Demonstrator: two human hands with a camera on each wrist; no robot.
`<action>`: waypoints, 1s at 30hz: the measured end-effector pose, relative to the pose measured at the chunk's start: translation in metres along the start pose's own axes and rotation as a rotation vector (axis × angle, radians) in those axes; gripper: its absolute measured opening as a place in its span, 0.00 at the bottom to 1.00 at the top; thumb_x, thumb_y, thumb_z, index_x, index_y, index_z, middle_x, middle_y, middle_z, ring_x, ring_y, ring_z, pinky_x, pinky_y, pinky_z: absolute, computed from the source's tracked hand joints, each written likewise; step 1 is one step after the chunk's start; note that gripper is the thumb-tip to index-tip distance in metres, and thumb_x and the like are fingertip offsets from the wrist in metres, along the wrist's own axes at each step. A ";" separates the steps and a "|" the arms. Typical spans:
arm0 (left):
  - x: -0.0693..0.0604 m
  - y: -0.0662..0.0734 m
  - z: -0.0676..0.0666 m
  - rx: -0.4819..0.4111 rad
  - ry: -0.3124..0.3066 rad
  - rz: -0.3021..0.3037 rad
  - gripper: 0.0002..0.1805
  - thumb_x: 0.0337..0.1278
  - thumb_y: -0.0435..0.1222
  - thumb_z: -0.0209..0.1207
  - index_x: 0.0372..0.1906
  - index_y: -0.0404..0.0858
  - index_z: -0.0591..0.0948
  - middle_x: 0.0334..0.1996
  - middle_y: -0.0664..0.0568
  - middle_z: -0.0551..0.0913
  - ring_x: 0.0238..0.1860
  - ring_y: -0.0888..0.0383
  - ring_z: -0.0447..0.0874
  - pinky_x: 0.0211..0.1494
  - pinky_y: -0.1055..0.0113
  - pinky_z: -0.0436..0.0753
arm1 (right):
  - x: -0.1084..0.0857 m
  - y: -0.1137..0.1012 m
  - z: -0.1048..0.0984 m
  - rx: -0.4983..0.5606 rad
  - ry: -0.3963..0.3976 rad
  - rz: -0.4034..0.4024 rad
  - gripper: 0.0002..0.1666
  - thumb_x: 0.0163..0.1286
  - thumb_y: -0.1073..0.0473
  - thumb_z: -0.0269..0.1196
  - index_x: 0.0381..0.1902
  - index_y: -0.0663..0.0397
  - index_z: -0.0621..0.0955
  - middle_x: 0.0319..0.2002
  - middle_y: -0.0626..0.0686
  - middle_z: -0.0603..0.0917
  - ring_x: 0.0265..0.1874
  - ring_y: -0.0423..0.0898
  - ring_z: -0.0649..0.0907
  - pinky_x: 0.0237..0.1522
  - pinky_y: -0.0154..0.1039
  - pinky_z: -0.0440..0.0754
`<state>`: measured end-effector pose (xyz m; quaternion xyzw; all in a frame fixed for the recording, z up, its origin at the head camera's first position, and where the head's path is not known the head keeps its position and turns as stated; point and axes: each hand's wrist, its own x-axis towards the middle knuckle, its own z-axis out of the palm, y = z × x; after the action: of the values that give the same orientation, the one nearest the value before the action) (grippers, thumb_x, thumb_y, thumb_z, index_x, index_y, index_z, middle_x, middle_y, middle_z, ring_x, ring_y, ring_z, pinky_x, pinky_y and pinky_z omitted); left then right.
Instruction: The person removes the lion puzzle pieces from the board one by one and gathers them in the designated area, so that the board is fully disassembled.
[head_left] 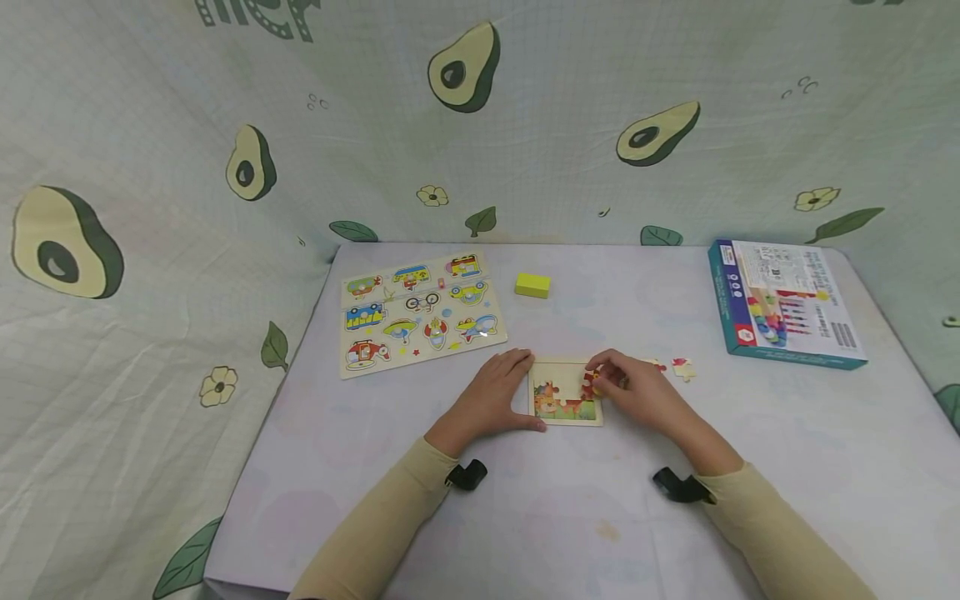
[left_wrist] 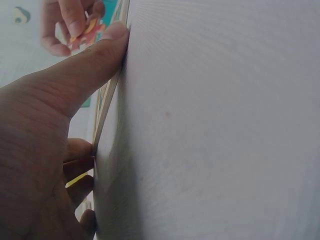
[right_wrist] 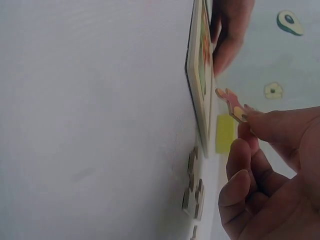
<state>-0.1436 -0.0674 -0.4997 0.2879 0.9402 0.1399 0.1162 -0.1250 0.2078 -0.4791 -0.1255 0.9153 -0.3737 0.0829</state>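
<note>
A small wooden puzzle tray (head_left: 566, 422) holds several joined pieces with an orange animal picture along its bottom and left. My left hand (head_left: 491, 398) rests at the tray's left side, thumb at the lower left corner and fingers along the upper left. In the left wrist view the left thumb (left_wrist: 85, 67) lies on the tray's edge. My right hand (head_left: 645, 396) pinches a red and yellow puzzle piece (right_wrist: 234, 104) between thumb and finger, above the tray's right part.
Loose pieces (head_left: 683, 369) lie right of the tray, partly behind my right hand. Farther back are a vehicle puzzle board (head_left: 412, 340) at left, a yellow block (head_left: 532, 286) in the middle and a blue-edged box (head_left: 795, 304) at right.
</note>
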 end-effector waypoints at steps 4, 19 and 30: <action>0.000 0.000 0.000 -0.004 -0.001 0.000 0.64 0.44 0.70 0.68 0.81 0.41 0.57 0.79 0.53 0.56 0.79 0.56 0.52 0.82 0.63 0.49 | -0.004 0.004 -0.006 0.007 0.010 0.015 0.10 0.73 0.59 0.65 0.51 0.47 0.82 0.35 0.45 0.83 0.35 0.45 0.80 0.34 0.37 0.81; 0.000 -0.001 0.002 -0.005 0.008 0.005 0.63 0.44 0.69 0.69 0.81 0.40 0.58 0.79 0.52 0.57 0.79 0.56 0.52 0.82 0.62 0.48 | -0.019 0.018 -0.024 -0.024 0.026 0.108 0.15 0.74 0.56 0.65 0.55 0.50 0.80 0.38 0.49 0.84 0.37 0.47 0.80 0.34 0.35 0.81; 0.000 0.000 0.001 0.002 0.009 0.004 0.64 0.44 0.70 0.69 0.80 0.40 0.58 0.79 0.52 0.57 0.79 0.56 0.52 0.82 0.62 0.48 | -0.033 0.035 -0.040 -0.068 0.057 0.113 0.12 0.74 0.58 0.65 0.53 0.52 0.83 0.38 0.48 0.84 0.39 0.48 0.80 0.38 0.35 0.81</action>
<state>-0.1431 -0.0673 -0.5004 0.2892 0.9404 0.1404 0.1112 -0.1092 0.2681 -0.4741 -0.0658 0.9351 -0.3405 0.0735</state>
